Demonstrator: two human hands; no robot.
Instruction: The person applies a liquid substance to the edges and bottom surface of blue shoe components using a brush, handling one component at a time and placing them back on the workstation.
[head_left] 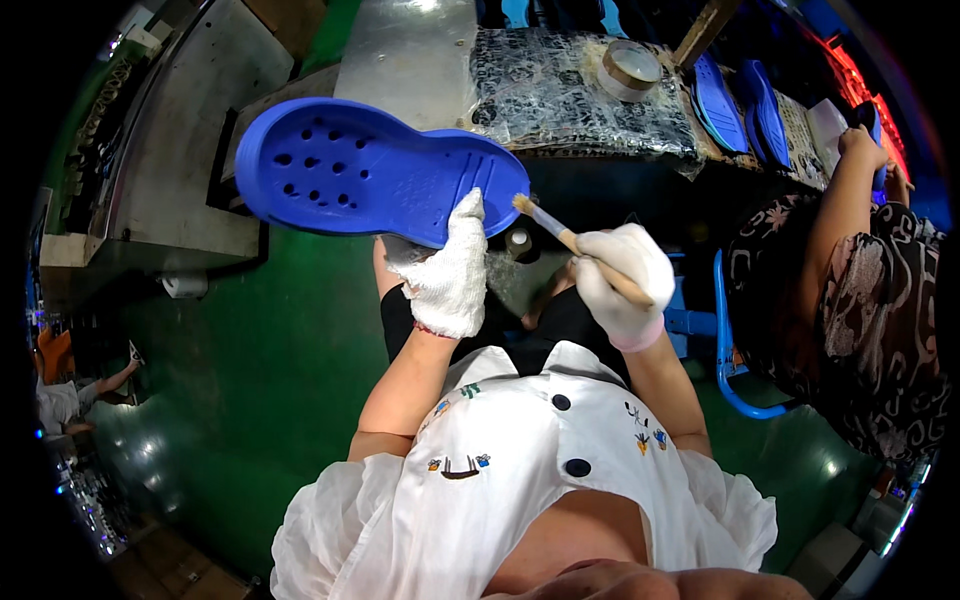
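Head view: green floor takes up most of the left side, with a long workbench across the top, bare metal on one part and clear printed film over another. Big pale metal cabinet off to the left. A co-worker in a dark patterned outfit is over on the right, next to a blue chair frame. Now the main thing — a blue shoe sole, held up in front of the bench edge, toe end with the holes pointing left. Two more blue soles lie at the bench's right end. Left hand, white glove, is closed on the heel end, thumb across the top, other fingers mostly hidden. Right hand, also gloved, is curled snugly round a brush — bristles right at the heel rim, can't tell if they're touching. Tape roll sits on the film, and a small round-topped container shows between the hands, lower down
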